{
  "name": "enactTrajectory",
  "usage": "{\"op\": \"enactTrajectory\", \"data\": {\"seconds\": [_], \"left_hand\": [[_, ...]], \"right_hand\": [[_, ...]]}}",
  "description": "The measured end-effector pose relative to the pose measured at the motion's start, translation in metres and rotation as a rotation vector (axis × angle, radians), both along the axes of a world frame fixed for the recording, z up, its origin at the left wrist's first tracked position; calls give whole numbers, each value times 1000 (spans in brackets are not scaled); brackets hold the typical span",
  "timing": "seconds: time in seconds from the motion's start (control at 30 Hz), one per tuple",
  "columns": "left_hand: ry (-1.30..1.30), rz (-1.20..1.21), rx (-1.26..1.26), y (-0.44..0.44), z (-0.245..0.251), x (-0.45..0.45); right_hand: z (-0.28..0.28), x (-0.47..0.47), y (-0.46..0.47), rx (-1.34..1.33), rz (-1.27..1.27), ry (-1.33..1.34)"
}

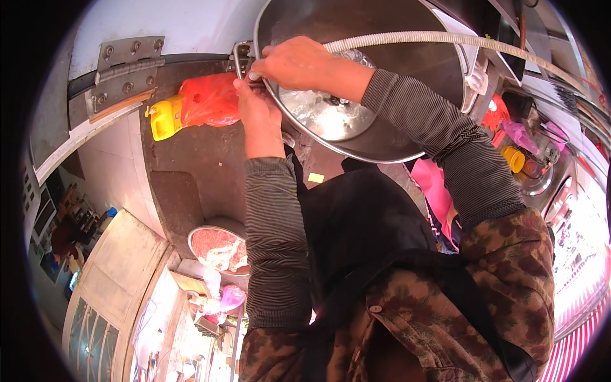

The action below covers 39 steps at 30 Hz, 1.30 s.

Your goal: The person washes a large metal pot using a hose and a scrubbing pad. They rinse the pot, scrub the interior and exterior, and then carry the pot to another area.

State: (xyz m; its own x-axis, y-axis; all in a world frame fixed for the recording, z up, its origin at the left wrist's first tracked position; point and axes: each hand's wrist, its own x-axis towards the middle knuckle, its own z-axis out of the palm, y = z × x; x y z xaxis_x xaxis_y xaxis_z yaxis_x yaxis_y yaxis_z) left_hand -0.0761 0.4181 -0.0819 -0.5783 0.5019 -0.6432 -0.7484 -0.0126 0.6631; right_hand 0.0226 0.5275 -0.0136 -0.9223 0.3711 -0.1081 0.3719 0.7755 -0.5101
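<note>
A large round steel pot [410, 119] stands before me, with clear liquid [329, 119] in its bottom. My right hand [298, 64] is over the pot's left rim, its fingers curled around a white corrugated hose [405, 39] that comes across the pot from the right. A small whitish tip [255, 75] shows at those fingers, probably the hose end. Just below and outside the rim, my left hand [261, 112] is raised beside the pot's metal loop handle [238, 59]. Its fingertips are partly hidden, and what they touch is unclear.
A yellow plastic jug [166, 118] and a red plastic bag [210, 100] lie on the floor to the left. Behind them, a basin of reddish minced food [219, 248] stands near my left sleeve. Bags and a yellow container [513, 159] are at right.
</note>
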Motion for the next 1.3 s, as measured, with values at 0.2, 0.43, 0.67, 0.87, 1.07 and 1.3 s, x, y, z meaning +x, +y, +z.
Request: {"op": "enactTrajectory", "data": {"seconds": [0.2, 0.43, 0.67, 0.87, 1.07, 1.3], "left_hand": [[312, -211, -49, -1, -12, -5], [354, -163, -72, -11, 9, 25], [564, -367, -326, -38, -2, 30], [470, -389, -227, -50, -11, 24], [541, -401, -338, -54, -2, 24], [549, -389, -387, -61, -3, 15]], "right_hand": [[9, 7, -3, -24, 20, 36], [-1, 36, -11, 55, 110, 37], [9, 98, -56, -220, 138, -56], [5, 183, -55, -297, 199, -224], [-1, 284, -40, -176, 99, -669], [-10, 348, 19, 281, -440, -657]]}}
